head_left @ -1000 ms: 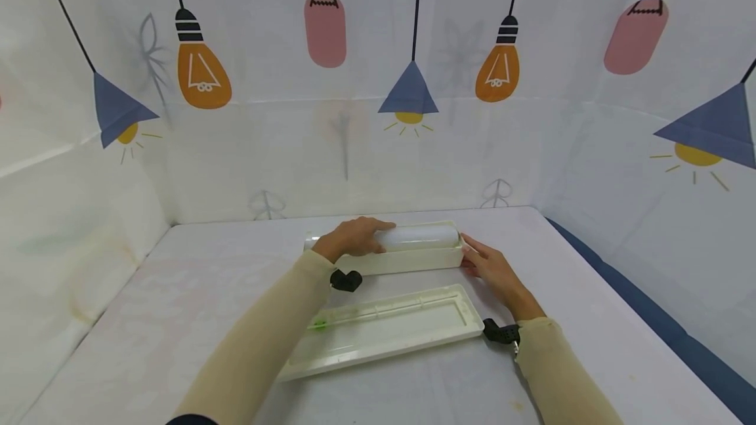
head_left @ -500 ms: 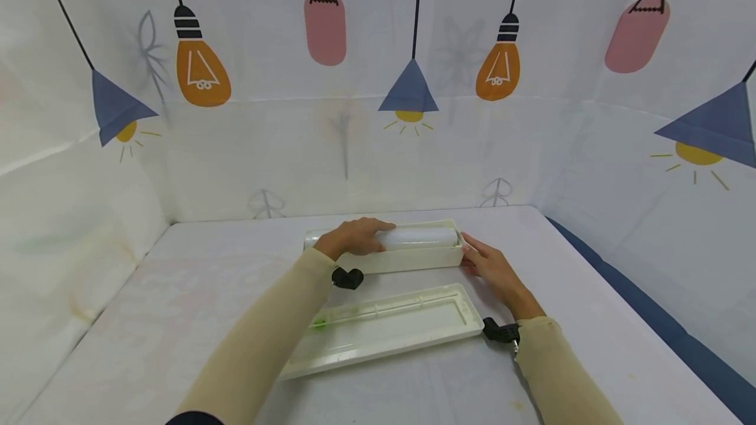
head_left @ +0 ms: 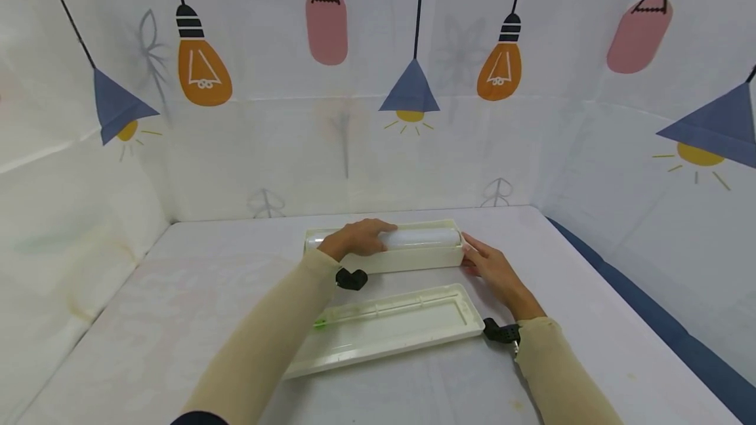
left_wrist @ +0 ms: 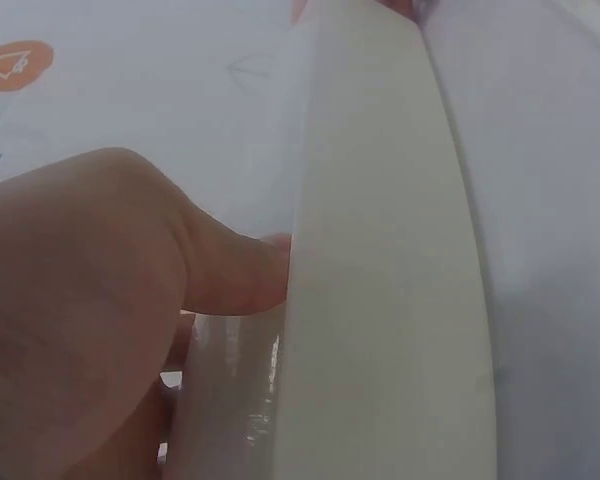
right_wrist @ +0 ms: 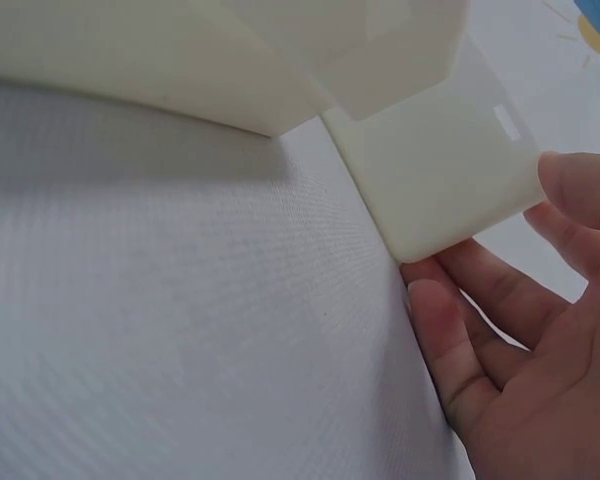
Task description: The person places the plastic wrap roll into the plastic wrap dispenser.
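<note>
A white roll of cling film (head_left: 422,238) lies lengthwise in a long cream dispenser box (head_left: 407,259) near the table's back. My left hand (head_left: 360,237) holds the roll from above, its thumb on the near side. In the left wrist view, that thumb (left_wrist: 235,270) lies against the inside of the box wall (left_wrist: 380,250), with shiny film below it. My right hand (head_left: 493,271) holds the right end of the box. The right wrist view has its thumb and fingers (right_wrist: 500,290) at the edges of that end. The roll's middle is hidden under my left hand.
In front of the box lies its long cream lid (head_left: 390,330), inner side up, with a small green piece (head_left: 319,324) near its left part. White sheeting printed with lamps (head_left: 354,149) hangs behind the white table (head_left: 195,281).
The roll has shifted slightly right and sits down between the box walls; the box's left rim now shows. My left hand moved a little right with it, while my right hand stayed put.
</note>
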### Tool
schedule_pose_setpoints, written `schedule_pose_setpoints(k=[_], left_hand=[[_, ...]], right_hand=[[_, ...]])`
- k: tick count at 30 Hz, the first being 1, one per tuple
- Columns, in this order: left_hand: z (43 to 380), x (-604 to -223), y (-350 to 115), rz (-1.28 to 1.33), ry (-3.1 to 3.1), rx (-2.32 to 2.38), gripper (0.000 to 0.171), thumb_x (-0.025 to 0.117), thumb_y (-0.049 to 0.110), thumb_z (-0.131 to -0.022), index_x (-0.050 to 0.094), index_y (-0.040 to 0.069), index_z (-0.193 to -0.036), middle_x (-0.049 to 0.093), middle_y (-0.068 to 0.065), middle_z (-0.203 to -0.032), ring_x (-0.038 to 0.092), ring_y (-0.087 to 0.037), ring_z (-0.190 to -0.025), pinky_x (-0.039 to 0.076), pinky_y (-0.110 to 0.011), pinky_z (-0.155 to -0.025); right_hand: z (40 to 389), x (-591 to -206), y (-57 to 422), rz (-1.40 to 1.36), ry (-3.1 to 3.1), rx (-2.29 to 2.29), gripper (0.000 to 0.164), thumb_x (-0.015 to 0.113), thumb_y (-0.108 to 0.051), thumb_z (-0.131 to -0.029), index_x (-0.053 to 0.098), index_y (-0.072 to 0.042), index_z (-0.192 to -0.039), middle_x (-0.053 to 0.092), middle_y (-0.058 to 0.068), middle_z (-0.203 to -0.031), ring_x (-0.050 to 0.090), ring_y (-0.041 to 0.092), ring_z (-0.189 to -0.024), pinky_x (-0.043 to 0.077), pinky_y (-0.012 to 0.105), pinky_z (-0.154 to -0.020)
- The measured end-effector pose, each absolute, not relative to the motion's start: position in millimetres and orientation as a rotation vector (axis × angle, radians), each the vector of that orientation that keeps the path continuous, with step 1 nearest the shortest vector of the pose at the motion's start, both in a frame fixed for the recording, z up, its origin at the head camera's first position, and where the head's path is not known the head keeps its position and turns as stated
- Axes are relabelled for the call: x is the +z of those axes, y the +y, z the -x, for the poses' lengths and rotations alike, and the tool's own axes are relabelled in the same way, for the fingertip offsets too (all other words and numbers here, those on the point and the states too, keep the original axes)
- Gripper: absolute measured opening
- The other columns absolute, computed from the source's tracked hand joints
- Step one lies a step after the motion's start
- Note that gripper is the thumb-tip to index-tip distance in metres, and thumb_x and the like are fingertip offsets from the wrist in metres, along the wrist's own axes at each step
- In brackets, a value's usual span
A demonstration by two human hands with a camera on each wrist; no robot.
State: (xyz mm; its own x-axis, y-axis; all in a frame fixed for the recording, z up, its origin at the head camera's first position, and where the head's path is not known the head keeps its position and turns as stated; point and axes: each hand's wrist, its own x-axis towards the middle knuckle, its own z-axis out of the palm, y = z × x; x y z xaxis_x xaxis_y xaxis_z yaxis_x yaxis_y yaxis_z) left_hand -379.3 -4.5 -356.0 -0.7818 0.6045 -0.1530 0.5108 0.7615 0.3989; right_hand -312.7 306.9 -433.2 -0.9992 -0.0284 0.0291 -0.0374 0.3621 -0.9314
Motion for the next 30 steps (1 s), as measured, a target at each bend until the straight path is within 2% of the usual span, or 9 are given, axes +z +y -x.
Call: schedule_pose_setpoints(k=[8, 17, 30], left_hand=[[377.3, -355.5, 1.5, -0.867, 2.712, 0.504, 0.052, 0.06, 0.017, -0.101, 0.047, 0.021, -0.152, 0.038, -0.008, -0.157, 0.03, -0.029, -0.147, 0.024, -0.058, -0.116], [378.6, -358.6, -4.1, -0.872, 2.717, 0.551, 0.052, 0.063, 0.018, -0.099, 0.051, 0.022, -0.149, 0.039, -0.007, -0.157, 0.03, -0.029, -0.147, 0.022, -0.063, -0.115], [383.7, -364.2, -8.8, -0.898, 2.676, 0.643, 0.05, 0.063, 0.014, -0.099, 0.053, 0.018, -0.147, 0.041, -0.008, -0.156, 0.032, -0.029, -0.146, 0.025, -0.054, -0.117]], right_hand=[[311.3, -434.1, 308.7, -0.038, -2.578, 1.773, 0.057, 0.047, -0.036, -0.108, 0.032, -0.014, -0.158, 0.053, 0.023, -0.142, 0.057, 0.033, -0.124, 0.052, 0.033, -0.095], [313.3, -435.4, 306.5, -0.044, -2.568, 1.792, 0.058, 0.049, -0.038, -0.107, 0.033, -0.015, -0.158, 0.053, 0.022, -0.142, 0.057, 0.033, -0.124, 0.052, 0.033, -0.096], [312.1, -433.5, 305.9, -0.071, -2.593, 1.736, 0.056, 0.047, -0.036, -0.108, 0.033, -0.015, -0.158, 0.054, 0.023, -0.141, 0.057, 0.034, -0.124, 0.05, 0.04, -0.098]])
